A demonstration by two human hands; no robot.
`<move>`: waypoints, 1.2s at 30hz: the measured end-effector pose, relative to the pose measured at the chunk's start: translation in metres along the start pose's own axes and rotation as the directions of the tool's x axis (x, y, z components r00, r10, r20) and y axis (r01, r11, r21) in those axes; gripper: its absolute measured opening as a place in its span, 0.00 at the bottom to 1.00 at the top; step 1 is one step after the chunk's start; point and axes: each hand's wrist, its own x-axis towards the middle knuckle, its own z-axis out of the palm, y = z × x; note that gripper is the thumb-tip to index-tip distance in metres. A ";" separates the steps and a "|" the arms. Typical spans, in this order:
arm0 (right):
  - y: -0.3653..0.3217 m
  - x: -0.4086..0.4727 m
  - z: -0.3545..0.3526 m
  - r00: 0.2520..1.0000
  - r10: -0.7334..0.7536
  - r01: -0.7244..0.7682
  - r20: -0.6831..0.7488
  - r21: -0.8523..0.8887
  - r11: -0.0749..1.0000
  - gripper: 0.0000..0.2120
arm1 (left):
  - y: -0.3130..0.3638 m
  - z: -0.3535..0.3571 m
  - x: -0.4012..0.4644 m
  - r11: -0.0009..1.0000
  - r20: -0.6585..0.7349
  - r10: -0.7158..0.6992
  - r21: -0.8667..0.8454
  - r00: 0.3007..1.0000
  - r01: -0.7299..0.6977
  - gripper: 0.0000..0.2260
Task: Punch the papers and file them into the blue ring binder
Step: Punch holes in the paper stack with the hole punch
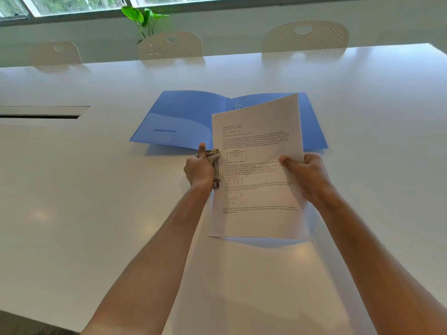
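Observation:
The blue ring binder (183, 117) lies open on the white table (96, 189), with a metal ring (237, 107) showing at its spine. In front of it I hold printed papers (256, 170) tilted above the table. My right hand (304, 175) grips the sheets' right edge, thumb on top. My left hand (199, 169) grips a metal hole punch (216, 168) that sits on the papers' left edge. The binder's right half is mostly hidden behind the papers.
Three white perforated chairs (306, 36) stand along the table's far side, with a green plant (142, 19) behind them under a window. A cable slot (41, 116) is cut into the table at the left.

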 end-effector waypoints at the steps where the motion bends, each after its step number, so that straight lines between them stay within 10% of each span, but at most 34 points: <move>1: 0.000 0.000 0.000 1.000 0.002 -0.002 0.001 0.005 1.000 0.05 | 0.000 0.000 0.000 1.000 0.001 0.002 0.000 1.000 -0.002 0.23; 23: -0.003 -0.008 -0.002 0.999 0.032 -0.032 -0.005 -0.012 0.999 0.05 | 0.016 -0.026 -0.006 0.981 0.308 -0.188 0.007 0.933 0.195 0.25; 36: 0.000 -0.013 -0.004 0.997 0.082 -0.081 -0.005 0.027 0.996 0.04 | -0.004 -0.068 0.018 0.992 0.223 -0.121 0.008 0.967 0.123 0.19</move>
